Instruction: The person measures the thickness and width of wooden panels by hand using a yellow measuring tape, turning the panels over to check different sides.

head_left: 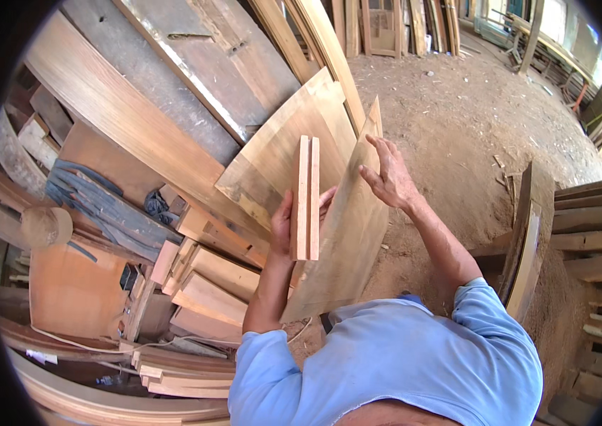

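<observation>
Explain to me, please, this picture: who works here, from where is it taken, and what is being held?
No robot appears: a person in a blue shirt works with bare hands. The picture comes from a wide fisheye camera on the head, looking down, so edges bend. The left hand holds a pale wooden piece with a dark lengthwise line. The right hand is open beside a thin wooden panel; I cannot tell whether they touch. A long plank lies at left.

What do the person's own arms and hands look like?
The person wears a light blue shirt with short sleeves, leaving the forearms bare. Both the left hand and the right hand are ungloved, and no watch shows at either wrist.
</observation>
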Demonstrator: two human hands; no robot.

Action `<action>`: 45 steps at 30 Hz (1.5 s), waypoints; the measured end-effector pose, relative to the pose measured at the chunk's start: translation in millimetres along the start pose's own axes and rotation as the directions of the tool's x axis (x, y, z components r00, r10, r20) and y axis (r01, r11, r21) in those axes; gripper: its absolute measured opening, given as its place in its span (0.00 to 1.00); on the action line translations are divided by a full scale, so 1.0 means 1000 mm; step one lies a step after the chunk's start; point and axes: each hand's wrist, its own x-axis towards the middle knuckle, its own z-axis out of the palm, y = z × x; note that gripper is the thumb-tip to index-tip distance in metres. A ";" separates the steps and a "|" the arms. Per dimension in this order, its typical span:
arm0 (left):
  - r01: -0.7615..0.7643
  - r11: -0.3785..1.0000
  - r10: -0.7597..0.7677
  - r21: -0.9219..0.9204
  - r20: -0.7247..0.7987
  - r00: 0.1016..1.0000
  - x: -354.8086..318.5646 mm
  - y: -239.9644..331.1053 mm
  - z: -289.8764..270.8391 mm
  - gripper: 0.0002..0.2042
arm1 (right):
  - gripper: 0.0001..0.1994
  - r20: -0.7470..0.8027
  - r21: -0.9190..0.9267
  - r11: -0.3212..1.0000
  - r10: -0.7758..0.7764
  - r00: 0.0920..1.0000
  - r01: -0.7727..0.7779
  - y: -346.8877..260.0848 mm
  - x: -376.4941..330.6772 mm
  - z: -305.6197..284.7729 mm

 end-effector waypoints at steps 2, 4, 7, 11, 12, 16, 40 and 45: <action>0.020 0.999 -0.028 -0.044 -0.173 0.984 -0.003 -0.001 0.009 0.40 | 0.36 0.048 -0.026 0.999 -0.028 0.998 0.029 0.016 -0.001 -0.008; -0.006 0.989 0.039 0.151 -0.219 0.975 -0.004 -0.002 0.009 0.38 | 0.37 0.096 -0.074 0.997 -0.024 0.995 0.032 0.031 -0.003 -0.011; -0.019 0.951 0.107 0.309 -0.271 0.957 -0.010 -0.001 0.005 0.32 | 0.39 0.115 -0.015 0.999 -0.027 0.993 0.029 0.053 -0.003 0.000; -0.017 0.936 0.171 0.352 -0.411 0.895 -0.019 -0.005 -0.005 0.28 | 0.41 0.098 -0.086 0.994 -0.053 0.994 0.061 0.059 0.003 0.007; 0.004 0.933 0.165 0.360 -0.435 0.885 -0.022 -0.006 -0.007 0.28 | 0.41 0.094 -0.073 0.989 -0.124 0.988 0.131 0.049 0.005 0.006; 0.049 0.885 0.204 0.463 -0.481 0.853 -0.013 -0.006 -0.003 0.28 | 0.37 0.271 -0.223 0.952 -0.146 0.951 0.209 0.043 0.019 -0.023; 0.388 -0.394 0.158 0.834 -0.354 0.922 0.038 0.080 0.047 0.20 | 0.39 0.084 -0.076 0.968 -0.232 0.969 0.239 0.073 0.038 -0.001; 0.398 -0.236 0.147 0.887 -0.372 0.917 0.040 0.077 0.049 0.20 | 0.49 -0.089 -0.061 0.998 0.002 0.996 -0.007 0.174 0.090 0.019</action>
